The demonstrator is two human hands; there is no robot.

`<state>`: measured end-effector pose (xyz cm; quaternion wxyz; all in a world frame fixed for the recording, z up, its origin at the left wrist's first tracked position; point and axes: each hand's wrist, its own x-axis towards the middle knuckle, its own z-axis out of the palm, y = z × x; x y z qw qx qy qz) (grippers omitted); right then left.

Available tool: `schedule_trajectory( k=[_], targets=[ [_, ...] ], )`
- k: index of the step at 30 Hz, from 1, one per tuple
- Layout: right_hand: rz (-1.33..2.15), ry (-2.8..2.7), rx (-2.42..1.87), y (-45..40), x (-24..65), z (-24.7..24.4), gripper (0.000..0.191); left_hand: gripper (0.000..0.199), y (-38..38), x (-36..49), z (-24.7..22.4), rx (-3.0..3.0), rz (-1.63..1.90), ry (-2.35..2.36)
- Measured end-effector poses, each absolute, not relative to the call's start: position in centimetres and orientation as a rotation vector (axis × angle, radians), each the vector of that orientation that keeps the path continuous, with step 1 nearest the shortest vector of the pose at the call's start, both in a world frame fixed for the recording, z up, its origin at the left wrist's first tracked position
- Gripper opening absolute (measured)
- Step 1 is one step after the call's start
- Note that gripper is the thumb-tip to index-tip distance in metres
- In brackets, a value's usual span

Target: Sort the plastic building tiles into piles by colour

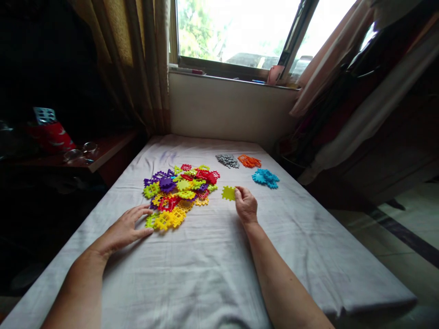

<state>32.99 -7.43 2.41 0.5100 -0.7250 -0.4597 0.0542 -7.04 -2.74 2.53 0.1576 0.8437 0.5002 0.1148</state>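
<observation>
My right hand's grip (236, 192) is clamped on the right side of a flat, square, yellow-green plastic piece (227, 193). Just left lies a mixed heap of notched plastic pieces (183, 185), between it and the left edge of my cloth-covered counter (206, 265). My left hand (132, 225), fingers apart, is at the heap's near-left side. Grey (227, 161), orange (249, 161) and blue piles (265, 178) sit toward the far right corner.

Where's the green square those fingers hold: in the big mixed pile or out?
Out: the green square is pinched in the right hand, and bare cloth shows between it and the mixed pile.
</observation>
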Motion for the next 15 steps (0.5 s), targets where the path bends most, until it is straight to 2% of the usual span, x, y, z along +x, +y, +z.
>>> schedule_trajectory(
  k=[6, 10, 15],
  targets=[
    [0.081, -0.881, -1.991, -7.9, 38.0, 1.2, 0.037, 0.069, -3.5, -7.6, 3.7, 2.161, 0.418, 1.407],
    [-0.007, -0.911, -2.039, -7.7, 38.1, 0.4, 0.037, 0.079, -3.9, -7.5, 4.4, 1.880, 0.583, 1.402],
    [-0.095, -0.952, -1.993, -7.7, 37.7, -0.1, 0.037, 0.080, -4.0, -6.5, 4.4, 1.637, 0.771, 1.419]
  ],
)
